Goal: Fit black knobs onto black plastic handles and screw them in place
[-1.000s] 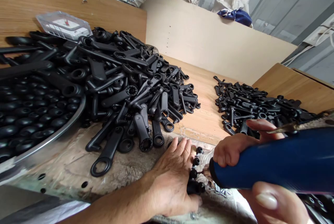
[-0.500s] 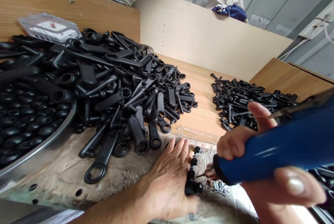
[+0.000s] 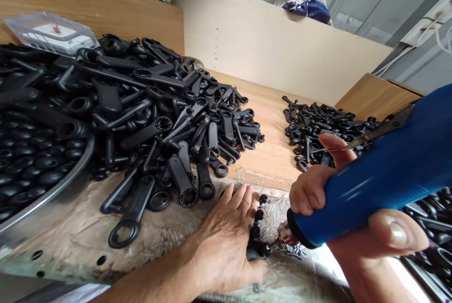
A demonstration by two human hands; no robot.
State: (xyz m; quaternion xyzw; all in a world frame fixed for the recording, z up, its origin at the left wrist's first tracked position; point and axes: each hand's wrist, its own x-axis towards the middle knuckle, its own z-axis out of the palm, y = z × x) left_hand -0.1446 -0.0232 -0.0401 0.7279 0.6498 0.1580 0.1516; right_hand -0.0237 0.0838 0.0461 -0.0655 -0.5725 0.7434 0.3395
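Note:
My left hand (image 3: 228,237) lies palm down on the bench with its fingers pressed against a short row of small black plastic parts (image 3: 257,227), thumb under the nearest one. My right hand (image 3: 318,190) grips a blue powered screwdriver (image 3: 374,176), tilted down to the left, its copper-coloured tip (image 3: 284,236) just right of those parts. A heap of small silver screws (image 3: 294,248) lies under the tip.
A big pile of black plastic lever arms (image 3: 148,110) covers the left of the wooden bench. A metal bowl (image 3: 52,187) of black caps sits far left. A smaller pile of black parts (image 3: 318,124) lies at right. Wooden boards wall the back.
The blue screwdriver has tilted up at its rear and its tip has drawn back slightly right from the black parts. My left hand has stayed on them. The view has shifted left.

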